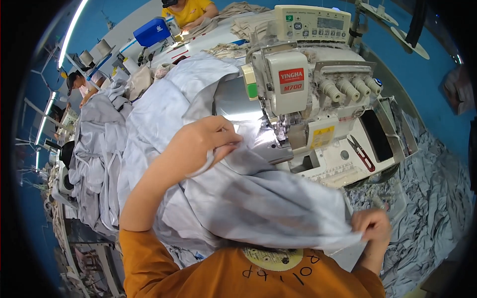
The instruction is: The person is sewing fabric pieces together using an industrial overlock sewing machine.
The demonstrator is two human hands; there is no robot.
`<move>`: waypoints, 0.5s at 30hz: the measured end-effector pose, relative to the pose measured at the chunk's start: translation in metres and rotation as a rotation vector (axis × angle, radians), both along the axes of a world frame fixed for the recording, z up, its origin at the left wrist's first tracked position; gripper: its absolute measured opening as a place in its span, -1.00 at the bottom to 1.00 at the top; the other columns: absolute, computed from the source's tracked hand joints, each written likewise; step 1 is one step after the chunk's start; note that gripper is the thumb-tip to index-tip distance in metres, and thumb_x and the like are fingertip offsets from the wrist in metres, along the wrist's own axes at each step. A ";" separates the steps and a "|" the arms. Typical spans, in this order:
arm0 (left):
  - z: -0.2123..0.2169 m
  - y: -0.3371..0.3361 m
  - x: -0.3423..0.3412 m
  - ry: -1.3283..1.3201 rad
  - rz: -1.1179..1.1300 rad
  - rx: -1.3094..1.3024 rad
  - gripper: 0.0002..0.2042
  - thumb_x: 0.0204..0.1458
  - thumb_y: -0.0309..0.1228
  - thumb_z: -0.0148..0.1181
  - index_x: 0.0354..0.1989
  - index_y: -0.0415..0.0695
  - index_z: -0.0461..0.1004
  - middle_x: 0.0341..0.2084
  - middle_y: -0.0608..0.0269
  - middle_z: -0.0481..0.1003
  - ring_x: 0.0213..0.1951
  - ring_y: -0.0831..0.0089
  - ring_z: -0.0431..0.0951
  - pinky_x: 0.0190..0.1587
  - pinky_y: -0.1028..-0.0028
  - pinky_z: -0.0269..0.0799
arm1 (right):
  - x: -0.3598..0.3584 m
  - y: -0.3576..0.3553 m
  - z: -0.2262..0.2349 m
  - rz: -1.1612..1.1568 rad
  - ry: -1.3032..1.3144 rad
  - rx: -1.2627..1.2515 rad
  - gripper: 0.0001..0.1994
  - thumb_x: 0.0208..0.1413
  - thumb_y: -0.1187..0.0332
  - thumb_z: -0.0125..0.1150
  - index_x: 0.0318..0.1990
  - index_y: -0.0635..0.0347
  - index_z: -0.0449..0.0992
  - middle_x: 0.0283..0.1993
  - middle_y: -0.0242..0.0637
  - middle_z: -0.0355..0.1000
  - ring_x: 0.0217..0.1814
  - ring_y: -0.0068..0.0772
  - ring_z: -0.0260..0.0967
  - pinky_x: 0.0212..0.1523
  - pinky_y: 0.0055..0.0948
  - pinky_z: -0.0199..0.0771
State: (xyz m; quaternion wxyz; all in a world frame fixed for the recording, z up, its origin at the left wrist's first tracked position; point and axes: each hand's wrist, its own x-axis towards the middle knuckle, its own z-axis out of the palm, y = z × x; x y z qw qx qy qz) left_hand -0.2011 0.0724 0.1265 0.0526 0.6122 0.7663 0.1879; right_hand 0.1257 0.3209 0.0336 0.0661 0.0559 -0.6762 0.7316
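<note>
A light grey piece of fabric (268, 203) stretches across my lap and up over the sewing table. My left hand (206, 144) pinches its upper part between thumb and fingers, just left of the needle area of a white overlock sewing machine (290, 84). A pale strip of cloth loops round that hand's palm side. At the lower right, my right hand (372, 226) is closed on the far corner of the fabric and holds it pulled out to the side. The machine's lamp lights the metal plate (243, 109) beside my left fingers.
Red-handled thread snips (361, 154) and a black phone (376, 135) lie on the machine's right side. Grey fabric is heaped on the right (432, 198) and the left (99, 159). Across the table a person in yellow (191, 12) works near a blue sewing machine (151, 32).
</note>
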 end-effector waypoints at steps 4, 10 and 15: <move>-0.019 -0.002 0.013 0.323 -0.043 0.271 -0.81 -0.22 -0.53 0.23 -0.35 -0.21 0.47 -0.16 0.19 0.47 -0.09 0.16 0.45 -0.06 0.34 0.37 | -0.018 -0.032 -0.020 -0.931 -0.179 0.426 -0.78 -0.03 0.33 0.29 -0.27 0.24 0.50 -0.29 -0.25 0.44 -0.21 -0.39 0.39 -0.20 -0.41 0.34; -0.028 -0.002 0.007 0.217 0.049 0.295 -0.82 -0.20 -0.54 0.26 -0.37 -0.18 0.46 -0.20 0.19 0.51 -0.18 0.23 0.54 -0.23 0.37 0.48 | -0.114 -0.089 -0.024 -0.626 0.195 0.967 -0.56 -0.25 0.19 0.40 -0.20 0.23 0.46 -0.21 -0.22 0.38 -0.08 -0.17 0.29 -0.04 -0.32 0.24; -0.023 -0.009 0.016 0.294 -0.087 0.302 -0.79 -0.18 -0.56 0.23 -0.30 -0.15 0.51 -0.23 0.20 0.51 -0.21 0.27 0.54 -0.29 0.42 0.51 | -0.106 -0.097 -0.040 -0.304 0.249 1.052 -0.71 -0.21 0.24 0.37 -0.42 0.20 0.43 -0.40 -0.24 0.31 -0.26 -0.16 0.28 -0.23 -0.30 0.22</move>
